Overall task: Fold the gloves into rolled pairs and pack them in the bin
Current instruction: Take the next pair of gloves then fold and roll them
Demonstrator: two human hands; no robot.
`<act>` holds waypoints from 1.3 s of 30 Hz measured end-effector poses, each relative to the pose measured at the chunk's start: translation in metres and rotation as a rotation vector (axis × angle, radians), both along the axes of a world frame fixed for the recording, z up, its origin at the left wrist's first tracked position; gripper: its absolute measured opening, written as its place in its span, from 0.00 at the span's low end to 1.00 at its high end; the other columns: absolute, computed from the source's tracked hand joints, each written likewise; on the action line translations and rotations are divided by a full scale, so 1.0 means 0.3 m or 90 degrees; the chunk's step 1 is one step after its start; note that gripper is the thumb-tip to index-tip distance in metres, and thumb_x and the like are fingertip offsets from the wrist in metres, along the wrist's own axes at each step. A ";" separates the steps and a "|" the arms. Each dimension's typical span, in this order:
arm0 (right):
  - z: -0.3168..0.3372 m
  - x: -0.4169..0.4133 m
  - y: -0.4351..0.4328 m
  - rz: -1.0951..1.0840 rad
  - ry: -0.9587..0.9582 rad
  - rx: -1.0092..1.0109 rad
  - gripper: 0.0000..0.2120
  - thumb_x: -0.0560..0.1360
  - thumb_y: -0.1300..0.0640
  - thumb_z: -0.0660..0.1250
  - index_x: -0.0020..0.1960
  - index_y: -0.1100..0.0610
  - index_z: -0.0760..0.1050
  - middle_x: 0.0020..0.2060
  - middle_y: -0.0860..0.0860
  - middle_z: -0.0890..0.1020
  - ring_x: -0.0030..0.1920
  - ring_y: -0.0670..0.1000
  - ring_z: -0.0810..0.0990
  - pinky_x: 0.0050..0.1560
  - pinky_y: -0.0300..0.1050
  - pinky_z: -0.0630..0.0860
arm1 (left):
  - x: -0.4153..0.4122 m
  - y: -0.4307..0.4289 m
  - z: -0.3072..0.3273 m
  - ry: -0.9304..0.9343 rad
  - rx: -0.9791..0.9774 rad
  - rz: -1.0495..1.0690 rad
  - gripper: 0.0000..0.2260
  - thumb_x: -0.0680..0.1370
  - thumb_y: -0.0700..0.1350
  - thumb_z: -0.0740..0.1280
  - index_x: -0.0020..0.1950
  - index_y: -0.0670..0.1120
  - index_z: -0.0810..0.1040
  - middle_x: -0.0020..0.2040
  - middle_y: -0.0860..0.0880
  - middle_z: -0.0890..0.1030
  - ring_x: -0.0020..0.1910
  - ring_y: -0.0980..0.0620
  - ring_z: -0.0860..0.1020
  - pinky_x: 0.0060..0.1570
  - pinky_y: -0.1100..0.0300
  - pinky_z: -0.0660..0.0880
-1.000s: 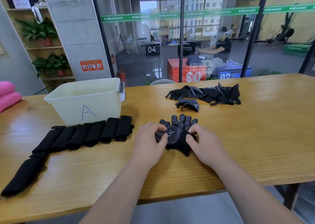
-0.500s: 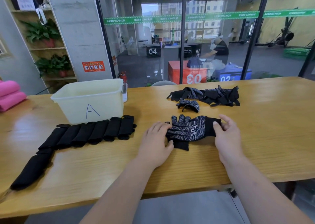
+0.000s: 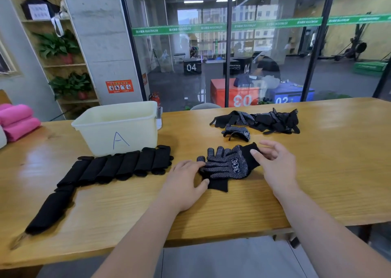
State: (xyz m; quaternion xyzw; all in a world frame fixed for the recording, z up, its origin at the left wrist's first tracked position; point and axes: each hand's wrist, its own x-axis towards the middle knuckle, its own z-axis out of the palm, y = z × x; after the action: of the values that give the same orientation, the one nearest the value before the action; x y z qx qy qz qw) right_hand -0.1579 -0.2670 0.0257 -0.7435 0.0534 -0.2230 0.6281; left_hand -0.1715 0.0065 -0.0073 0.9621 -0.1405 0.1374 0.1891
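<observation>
Rolled pairs (image 3: 118, 167) are lying left of the left fingers, with the bin (image 3: 137, 138) just behind them, its bottom hiding below the rim. The left hand (image 3: 184, 184) is pressing flat fingers onto the dotted glove (image 3: 228, 165), and the right hand (image 3: 277, 167), fingers loosely spread, is touching its cuff with the thumb.

We see a wooden table (image 3: 317, 171) with a glossy, varnished top that shows the grain. The bin (image 3: 118, 133) is pale, semi-translucent plastic, smooth and dull. The spread glove (image 3: 228, 163) is black knit cloth studded with small pale grip dots, like the loose gloves (image 3: 264, 120). The rolled pairs (image 3: 127, 165) look plain, matt black cloth.
</observation>
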 end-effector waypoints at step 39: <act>-0.110 0.035 0.125 0.221 -0.146 -0.594 0.13 0.78 0.58 0.75 0.61 0.46 0.85 0.54 0.46 0.86 0.56 0.49 0.83 0.60 0.51 0.80 | -0.010 -0.012 0.017 0.028 -0.025 0.016 0.38 0.78 0.70 0.64 0.83 0.56 0.61 0.78 0.56 0.70 0.80 0.55 0.58 0.78 0.47 0.64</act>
State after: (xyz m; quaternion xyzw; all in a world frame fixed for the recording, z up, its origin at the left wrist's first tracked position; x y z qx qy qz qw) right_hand -0.1473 -0.2295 -0.0072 -0.9135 -0.2457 -0.1953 0.2587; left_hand -0.1746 0.0027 -0.0022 0.9626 -0.1213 0.1214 0.2095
